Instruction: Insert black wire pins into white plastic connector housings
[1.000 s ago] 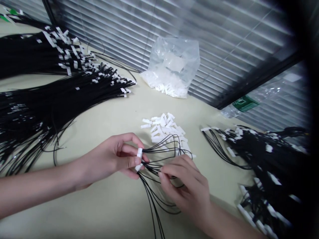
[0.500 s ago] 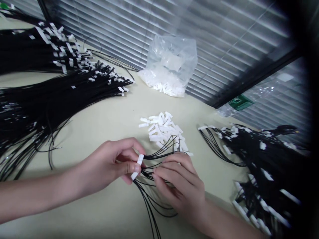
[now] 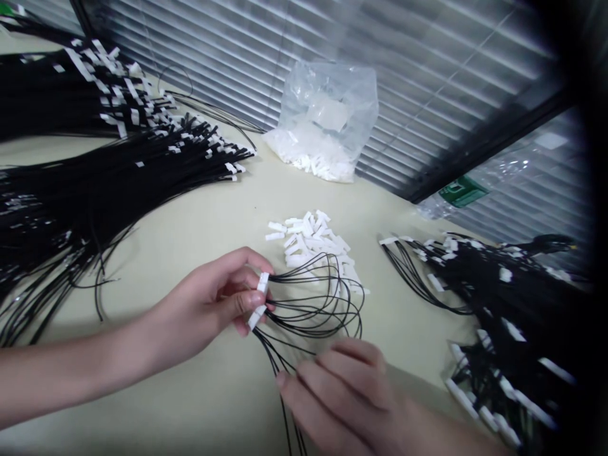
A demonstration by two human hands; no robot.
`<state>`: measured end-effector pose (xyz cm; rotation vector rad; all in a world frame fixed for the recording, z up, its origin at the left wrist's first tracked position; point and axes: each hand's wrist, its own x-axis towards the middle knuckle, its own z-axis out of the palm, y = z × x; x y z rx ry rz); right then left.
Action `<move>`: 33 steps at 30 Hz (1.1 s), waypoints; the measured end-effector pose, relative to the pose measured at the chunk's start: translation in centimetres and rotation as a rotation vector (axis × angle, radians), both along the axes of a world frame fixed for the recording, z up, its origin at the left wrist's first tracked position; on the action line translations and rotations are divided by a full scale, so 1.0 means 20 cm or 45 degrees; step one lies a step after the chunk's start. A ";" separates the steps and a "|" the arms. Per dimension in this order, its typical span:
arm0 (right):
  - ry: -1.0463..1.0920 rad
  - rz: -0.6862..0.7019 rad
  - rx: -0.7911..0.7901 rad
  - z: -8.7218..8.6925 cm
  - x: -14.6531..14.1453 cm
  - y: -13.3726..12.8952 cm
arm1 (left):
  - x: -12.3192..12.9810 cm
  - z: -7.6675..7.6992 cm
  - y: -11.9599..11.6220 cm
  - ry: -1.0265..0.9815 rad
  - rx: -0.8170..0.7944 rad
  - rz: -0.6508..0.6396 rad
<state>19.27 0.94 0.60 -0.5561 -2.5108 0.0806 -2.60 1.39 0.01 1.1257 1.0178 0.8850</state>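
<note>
My left hand (image 3: 228,291) pinches a long white plastic connector housing (image 3: 259,310) between thumb and fingers. Thin black wires (image 3: 308,316) run out of its right side; the upper ones bend round in loops and others hang down toward the bottom edge. My right hand (image 3: 342,392), smeared by motion, is below the loops with bent fingers beside the hanging wires. Whether it grips any of them is hidden. Just beyond the loops lies a loose pile of small white connector housings (image 3: 308,237), partly crossed by the wires.
Large bundles of black wires (image 3: 118,164) with white ends fill the left side. Wired connectors (image 3: 513,310) are heaped at the right. A clear bag (image 3: 327,126) holding white pieces stands at the back by the blinds (image 3: 228,57). A clear plastic bottle (image 3: 465,190) with a green label lies at the back right.
My right hand has moved down and away from the middle wires, which now spread out in open loops. My left hand, still holding the connector housing, has risen slightly.
</note>
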 end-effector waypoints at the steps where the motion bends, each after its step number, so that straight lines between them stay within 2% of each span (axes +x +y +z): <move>1: -0.028 0.013 0.012 0.00 -0.01 0.00 | 0.00 0.00 0.00 0.016 0.046 0.042; 4: -0.103 0.053 0.039 -0.02 -0.05 0.02 | 0.00 0.02 0.00 0.027 0.123 0.123; 11: -0.127 0.185 0.063 -0.07 -0.07 0.04 | 0.00 0.03 0.01 0.061 0.134 0.124; 16: -0.192 0.090 -0.047 -0.10 -0.07 0.03 | -0.01 0.02 0.01 0.077 0.120 0.137; 25: -0.046 -0.182 -0.472 -0.10 -0.07 0.05 | 0.00 0.04 0.01 0.117 0.058 0.178; 29: 0.002 -0.413 -0.868 -0.10 -0.05 0.08 | 0.00 0.04 0.01 0.158 0.042 0.198; 33: 0.152 -0.499 -1.280 -0.11 -0.05 0.11 | 0.00 0.04 0.02 0.185 0.035 0.217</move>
